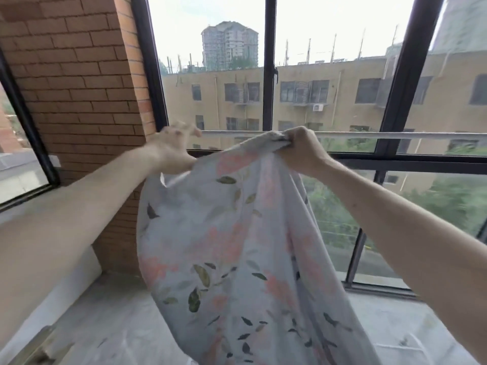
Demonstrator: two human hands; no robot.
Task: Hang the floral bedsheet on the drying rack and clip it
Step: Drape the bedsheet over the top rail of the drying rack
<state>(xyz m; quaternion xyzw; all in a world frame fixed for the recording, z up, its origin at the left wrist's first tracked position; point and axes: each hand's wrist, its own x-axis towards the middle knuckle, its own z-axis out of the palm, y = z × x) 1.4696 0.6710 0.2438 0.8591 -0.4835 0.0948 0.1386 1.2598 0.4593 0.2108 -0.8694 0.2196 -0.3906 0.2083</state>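
The floral bedsheet (237,246) is pale grey with pink flowers and dark leaves. It hangs down in front of me from both raised hands. My right hand (300,148) grips a bunched part of its top edge, right in front of the white rack bar (369,135). My left hand (175,148) is blurred by motion; its fingers spread loosely upward while the sheet's edge runs under its palm. Whether it holds the cloth I cannot tell. The sheet's top edge is level with the bar, not over it.
The bar runs horizontally in front of black-framed windows (270,75). A brick pillar (79,101) stands to the left. Below is a grey concrete floor (118,325), with a white ledge (66,285) at the lower left.
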